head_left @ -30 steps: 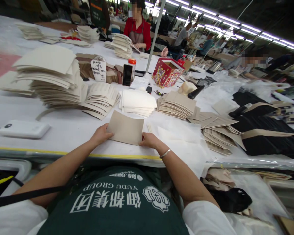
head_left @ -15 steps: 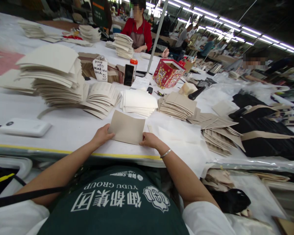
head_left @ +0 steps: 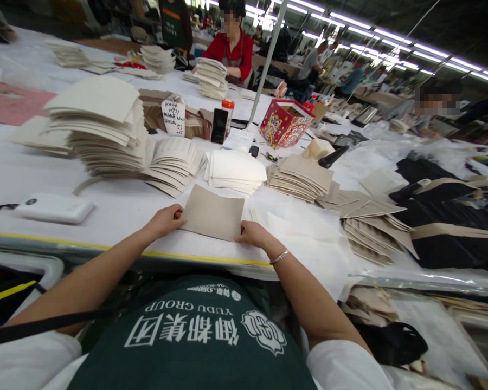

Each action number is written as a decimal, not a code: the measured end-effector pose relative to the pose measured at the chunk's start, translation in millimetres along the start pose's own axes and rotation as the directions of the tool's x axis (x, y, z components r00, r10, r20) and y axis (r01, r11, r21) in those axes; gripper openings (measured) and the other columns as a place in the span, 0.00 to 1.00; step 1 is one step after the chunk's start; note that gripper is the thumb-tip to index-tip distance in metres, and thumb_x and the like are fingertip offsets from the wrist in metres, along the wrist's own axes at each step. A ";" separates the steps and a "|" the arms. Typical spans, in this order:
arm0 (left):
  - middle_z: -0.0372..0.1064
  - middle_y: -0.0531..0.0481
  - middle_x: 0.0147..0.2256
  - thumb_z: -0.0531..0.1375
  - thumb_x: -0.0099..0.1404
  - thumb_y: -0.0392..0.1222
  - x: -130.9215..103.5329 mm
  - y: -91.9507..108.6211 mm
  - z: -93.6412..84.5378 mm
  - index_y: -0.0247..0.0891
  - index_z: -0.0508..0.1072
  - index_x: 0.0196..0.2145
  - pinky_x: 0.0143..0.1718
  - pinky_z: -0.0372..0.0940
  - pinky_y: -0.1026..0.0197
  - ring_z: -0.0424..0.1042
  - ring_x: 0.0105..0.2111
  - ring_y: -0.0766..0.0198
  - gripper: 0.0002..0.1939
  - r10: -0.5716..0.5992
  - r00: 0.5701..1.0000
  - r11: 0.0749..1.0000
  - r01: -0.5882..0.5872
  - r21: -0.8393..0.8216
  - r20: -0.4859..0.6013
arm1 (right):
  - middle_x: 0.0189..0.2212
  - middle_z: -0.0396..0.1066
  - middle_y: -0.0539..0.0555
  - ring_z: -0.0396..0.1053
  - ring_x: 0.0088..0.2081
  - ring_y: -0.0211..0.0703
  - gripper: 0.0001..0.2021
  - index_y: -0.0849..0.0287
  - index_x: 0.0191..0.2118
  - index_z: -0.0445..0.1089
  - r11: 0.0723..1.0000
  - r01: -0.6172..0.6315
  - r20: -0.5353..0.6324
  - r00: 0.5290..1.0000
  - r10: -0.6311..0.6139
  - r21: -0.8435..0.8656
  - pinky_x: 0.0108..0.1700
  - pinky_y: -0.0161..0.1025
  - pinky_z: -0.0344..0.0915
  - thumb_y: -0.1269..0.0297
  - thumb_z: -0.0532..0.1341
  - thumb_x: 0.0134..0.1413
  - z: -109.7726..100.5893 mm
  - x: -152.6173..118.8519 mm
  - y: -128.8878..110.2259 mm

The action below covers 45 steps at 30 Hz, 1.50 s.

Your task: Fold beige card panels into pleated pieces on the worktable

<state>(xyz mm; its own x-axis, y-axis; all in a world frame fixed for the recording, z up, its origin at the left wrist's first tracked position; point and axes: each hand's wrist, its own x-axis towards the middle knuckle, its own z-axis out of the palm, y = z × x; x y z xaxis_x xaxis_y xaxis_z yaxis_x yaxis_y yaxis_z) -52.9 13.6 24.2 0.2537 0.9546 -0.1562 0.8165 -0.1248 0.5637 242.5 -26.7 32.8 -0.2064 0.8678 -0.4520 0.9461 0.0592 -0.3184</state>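
A beige rectangular panel (head_left: 213,212), slightly bowed along its top edge, is held just over the white table near its front edge. At its left edge, my left hand (head_left: 167,221) has its fingers curled and touches the lower corner. My right hand (head_left: 254,234), with a bracelet on the wrist, pinches the lower right corner. Just beyond the panel lies a stack of white sheets (head_left: 236,169). To the right of that is a stack of beige panels (head_left: 301,173). A fan of pale pieces (head_left: 174,162) lies to the left.
A tall pile of pale panels (head_left: 101,127) and a white power bank (head_left: 55,208) are on the left. Farther back stand a phone (head_left: 219,125) and a red box (head_left: 285,123). Black bags (head_left: 451,233) lie right. A co-worker in red (head_left: 230,51) is across the table.
The view has shifted slightly, so everything sits a little farther right. My left fingers have curled in more at the panel's edge; the right hand keeps its corner.
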 end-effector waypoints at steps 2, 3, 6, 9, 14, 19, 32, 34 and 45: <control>0.71 0.54 0.26 0.56 0.48 0.48 -0.3 -5.5 -3.0 0.41 0.66 0.32 0.32 0.62 0.61 0.70 0.29 0.60 0.13 -0.007 1.000 1.000 0.007 -0.029 0.011 | 0.34 0.73 0.55 0.68 0.33 0.43 0.13 0.61 0.37 0.69 1.000 0.006 0.002 1.000 -0.006 -0.005 0.29 0.33 0.55 0.62 0.63 0.43 0.7 0.7 0.6; 0.71 0.55 0.26 0.55 0.48 0.48 -0.6 -7.5 -3.2 0.41 0.66 0.32 0.32 0.62 0.61 0.70 0.29 0.61 0.13 -0.009 1.000 0.999 0.009 -0.041 0.015 | 0.34 0.73 0.55 0.68 0.33 0.42 0.13 0.61 0.37 0.69 1.000 0.006 0.004 1.000 -0.006 -0.006 0.29 0.33 0.55 0.62 0.63 0.44 1.1 1.0 0.8; 0.71 0.55 0.26 0.56 0.48 0.49 -1.4 -10.9 -0.9 0.41 0.67 0.32 0.32 0.62 0.61 0.71 0.29 0.61 0.13 -0.015 1.000 0.998 0.015 -0.065 0.004 | 0.34 0.73 0.54 0.68 0.33 0.42 0.13 0.61 0.37 0.69 1.000 0.004 0.003 1.000 -0.004 -0.009 0.28 0.33 0.55 0.62 0.63 0.44 2.5 1.8 1.4; 0.72 0.54 0.28 0.56 0.48 0.50 -0.9 -13.0 1.8 0.41 0.67 0.33 0.32 0.62 0.61 0.71 0.30 0.60 0.15 -0.025 1.000 0.996 0.023 -0.085 -0.017 | 0.34 0.73 0.54 0.68 0.33 0.42 0.13 0.60 0.37 0.69 1.000 0.000 -0.003 1.000 -0.001 -0.016 0.28 0.33 0.54 0.61 0.63 0.44 3.4 2.4 2.0; 0.72 0.54 0.27 0.57 0.47 0.51 0.2 -17.9 3.4 0.42 0.67 0.31 0.32 0.63 0.61 0.71 0.29 0.60 0.14 -0.021 1.000 0.992 0.019 -0.126 -0.009 | 0.34 0.73 0.54 0.69 0.34 0.43 0.12 0.60 0.36 0.68 1.000 -0.001 0.001 1.000 0.001 -0.015 0.28 0.33 0.55 0.61 0.63 0.44 2.3 2.2 1.8; 0.72 0.54 0.25 0.57 0.47 0.52 -0.4 -20.3 3.0 0.41 0.67 0.30 0.31 0.63 0.61 0.71 0.28 0.60 0.15 -0.026 1.000 0.989 0.026 -0.145 -0.001 | 0.34 0.73 0.54 0.69 0.34 0.43 0.11 0.60 0.35 0.68 1.000 -0.003 0.008 1.000 0.003 -0.015 0.28 0.33 0.55 0.61 0.63 0.44 -0.2 0.8 -0.5; 0.72 0.47 0.34 0.54 0.51 0.48 -14.1 -15.0 3.3 0.40 0.67 0.42 0.40 0.65 0.58 0.72 0.35 0.56 0.20 0.081 0.994 0.997 -0.081 0.013 -0.078 | 0.36 0.74 0.55 0.70 0.35 0.44 0.13 0.61 0.37 0.69 0.998 0.008 0.000 1.000 -0.008 -0.060 0.29 0.33 0.56 0.61 0.63 0.44 -1.6 2.4 0.3; 0.71 0.42 0.42 0.54 0.54 0.46 -17.6 -17.6 6.1 0.37 0.65 0.49 0.46 0.63 0.53 0.69 0.43 0.52 0.24 0.198 0.966 0.976 -0.178 0.129 -0.167 | 0.36 0.74 0.56 0.70 0.35 0.45 0.13 0.60 0.38 0.69 0.998 0.009 -0.004 1.000 -0.009 -0.066 0.29 0.33 0.57 0.60 0.62 0.44 -1.6 2.6 0.9; 0.70 0.38 0.46 0.47 0.65 0.38 -34.5 52.2 84.7 0.36 0.71 0.48 0.46 0.60 0.50 0.67 0.46 0.50 0.18 0.667 0.742 0.657 -0.626 0.420 0.063 | 0.38 0.74 0.57 0.71 0.37 0.48 0.16 0.62 0.39 0.70 0.998 0.027 -0.001 1.000 -0.027 -0.060 0.32 0.34 0.61 0.59 0.64 0.44 -6.9 3.4 1.0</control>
<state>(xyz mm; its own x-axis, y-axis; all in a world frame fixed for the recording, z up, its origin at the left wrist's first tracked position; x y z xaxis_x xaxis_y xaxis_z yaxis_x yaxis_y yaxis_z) 24.8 -48.8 -9.6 0.7659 0.6082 0.2085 0.5954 -0.7933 0.1272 244.4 -20.3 36.7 -0.2317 0.8663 -0.4425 0.9535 0.1120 -0.2800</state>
